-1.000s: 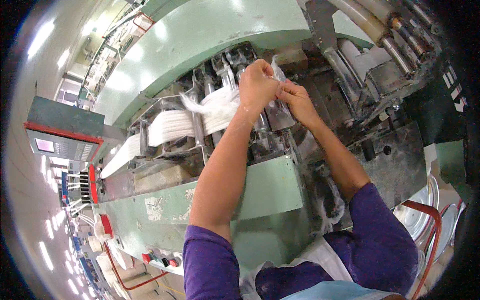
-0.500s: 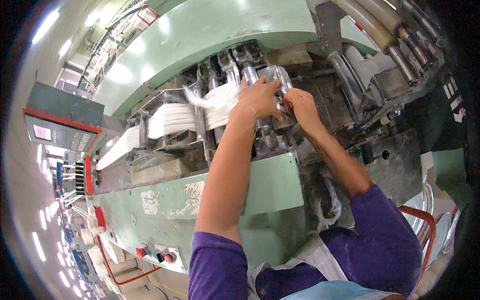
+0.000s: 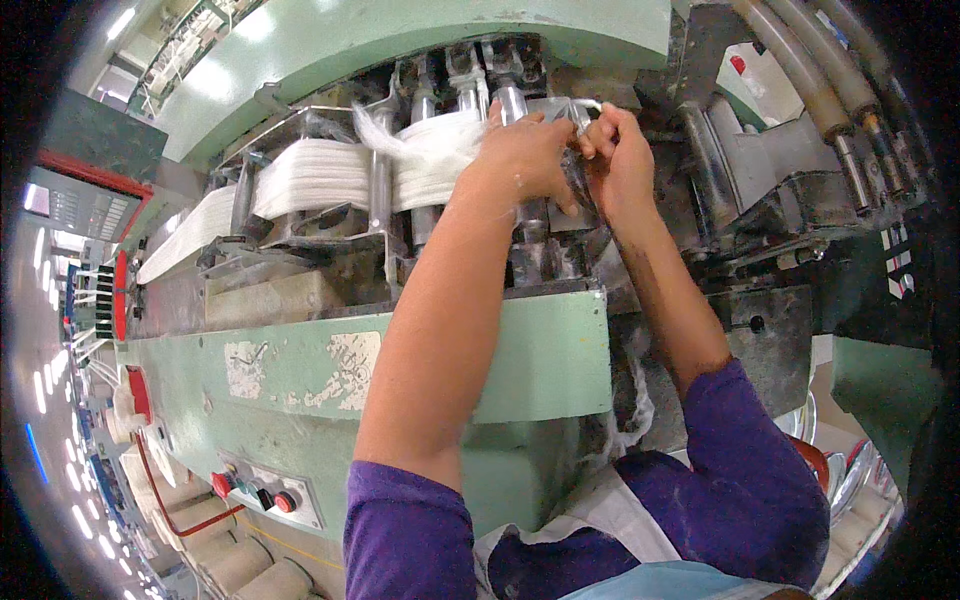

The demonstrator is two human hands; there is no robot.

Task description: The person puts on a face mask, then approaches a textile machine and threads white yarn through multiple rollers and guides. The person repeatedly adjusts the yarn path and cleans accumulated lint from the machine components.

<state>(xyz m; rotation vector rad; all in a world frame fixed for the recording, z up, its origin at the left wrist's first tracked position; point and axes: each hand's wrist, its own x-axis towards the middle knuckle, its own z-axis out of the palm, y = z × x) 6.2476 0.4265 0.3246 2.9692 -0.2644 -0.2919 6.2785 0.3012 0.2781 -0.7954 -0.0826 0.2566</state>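
Right of the fibre (image 3: 432,150), I'm keeping the left hand (image 3: 522,160) spread; the right hand (image 3: 624,165), fingers now raised, is curling by a newly showing wisp (image 3: 590,103), grip unclear.

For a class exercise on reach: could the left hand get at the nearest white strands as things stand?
Probably yes: the left hand is close beside the white strands, which lie largely uncovered, and nothing seems to stand between.

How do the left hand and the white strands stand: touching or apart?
Cannot tell. The head view shows the left hand overlapping the white strands at their right end, hiding any contact or gap.
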